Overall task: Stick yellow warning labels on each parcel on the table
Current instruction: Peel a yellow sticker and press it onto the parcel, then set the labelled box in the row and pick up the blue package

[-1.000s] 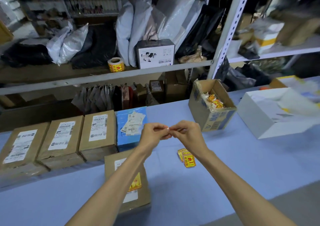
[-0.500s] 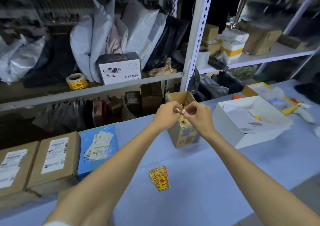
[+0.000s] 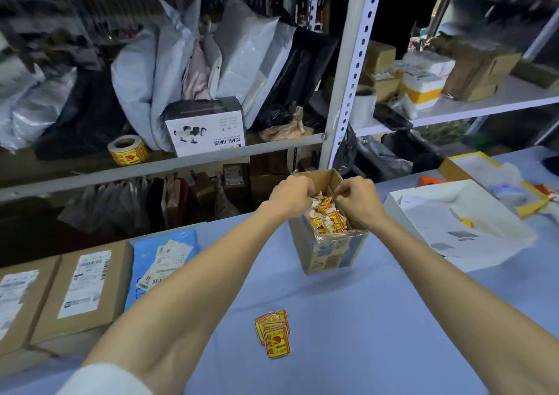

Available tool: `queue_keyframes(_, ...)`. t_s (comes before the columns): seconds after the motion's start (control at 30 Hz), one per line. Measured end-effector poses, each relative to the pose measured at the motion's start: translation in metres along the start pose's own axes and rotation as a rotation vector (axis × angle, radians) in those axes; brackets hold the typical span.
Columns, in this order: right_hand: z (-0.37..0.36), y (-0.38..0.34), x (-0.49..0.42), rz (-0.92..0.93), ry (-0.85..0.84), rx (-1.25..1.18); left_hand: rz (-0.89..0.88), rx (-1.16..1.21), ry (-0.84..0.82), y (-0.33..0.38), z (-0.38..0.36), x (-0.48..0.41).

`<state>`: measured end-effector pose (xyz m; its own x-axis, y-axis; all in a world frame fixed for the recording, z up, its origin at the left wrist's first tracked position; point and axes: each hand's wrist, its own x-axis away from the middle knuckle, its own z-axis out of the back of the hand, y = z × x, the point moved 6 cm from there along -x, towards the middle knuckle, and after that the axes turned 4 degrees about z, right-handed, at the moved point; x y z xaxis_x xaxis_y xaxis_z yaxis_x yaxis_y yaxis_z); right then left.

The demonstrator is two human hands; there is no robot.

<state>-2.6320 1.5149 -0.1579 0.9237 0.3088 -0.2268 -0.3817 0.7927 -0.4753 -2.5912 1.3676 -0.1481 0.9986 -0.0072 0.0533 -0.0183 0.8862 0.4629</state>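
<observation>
1 wide-angle camera, worn on the head, looks forward and down from close above the table [image 3: 363, 319], facing its far edge and the shelving [image 3: 348, 92] behind.

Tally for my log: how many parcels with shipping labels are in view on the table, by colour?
Brown cardboard parcels: 2
Blue parcel: 1
Total: 3
</observation>
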Motion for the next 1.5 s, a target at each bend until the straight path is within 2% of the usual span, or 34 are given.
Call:
queue_keyframes(0.27, -0.027, -0.061, 0.017, 0.139, -0.101, -0.024, 0.094, 0.052, 0.058, -0.042, 0.012, 0.046)
queue_keyframes(0.47, -0.101, -0.149, 0.067, 0.259, -0.281, -0.110, 0.354, 0.214, 0.097, -0.135, -0.002, 0.139)
queue_keyframes(0.7, -0.196, -0.232, 0.161, 0.364, -0.615, -0.107, 0.645, 0.290, 0.128, -0.236, -0.025, 0.264)
queue_keyframes(0.87, -0.221, -0.256, 0.203, 0.265, -0.615, -0.133, 0.775, 0.244, 0.269, -0.281, -0.017, 0.339)
queue_keyframes(0.97, -0.230, -0.257, 0.234, 0.172, -0.627, -0.145, 0.922, 0.321, 0.167, -0.297, -0.034, 0.379)
queue_keyframes(1.1, -0.237, -0.259, 0.272, 0.082, -0.654, -0.221, 0.861, 0.590, 0.185, -0.303, -0.054, 0.405)
queue_keyframes(1.27, -0.241, -0.261, 0.303, 0.009, -0.545, -0.269, 0.787, 0.819, 0.186, -0.304, -0.068, 0.428)
queue_keyframes(1.5, -0.233, -0.266, 0.333, -0.203, -0.466, -0.513, 0.720, 0.902, 0.137, -0.300, -0.073, 0.448)
